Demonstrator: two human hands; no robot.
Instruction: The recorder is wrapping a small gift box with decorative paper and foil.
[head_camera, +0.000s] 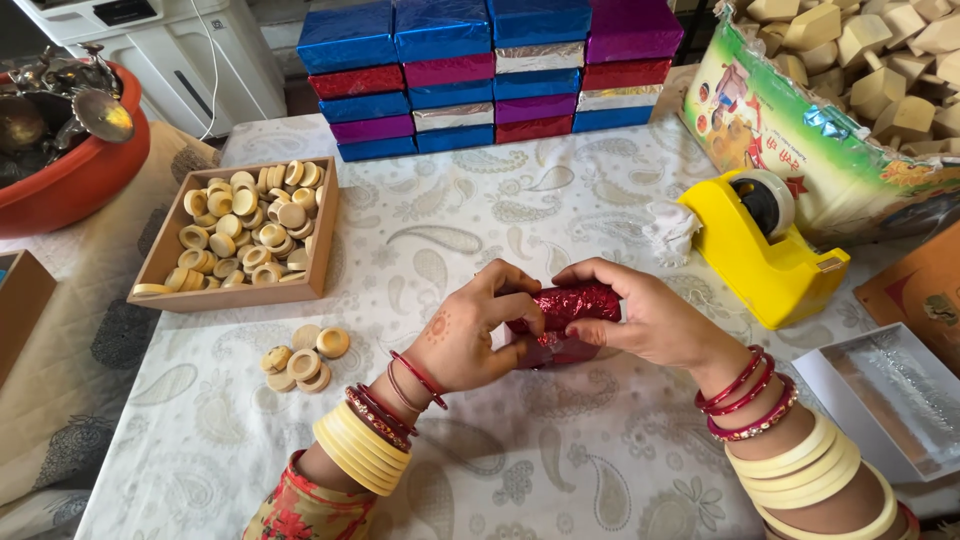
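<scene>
A shallow wooden tray (160, 262) is sitting on the left of the cloth-covered surface (560, 210), holding a heap of pale wooden rings (250, 232); a few loose rings (302, 358) are lying just in front of it. A red bowl (70, 180) at the far left is holding dark metal pieces, partly cut off. At the right edge an open white box (850, 385) is showing a silvery lining.

Along the far edge, foil-wrapped boxes (480, 75) in blue, red, purple and silver are standing in stacks. A yellow tape dispenser (760, 255) is sitting beside a printed bag (790, 130) of wooden blocks.

Near the middle front, the left hand (475, 335) and right hand (640, 315) are both closing around a small red foil package (570, 310), fingers curled over it; most of it is hidden.
</scene>
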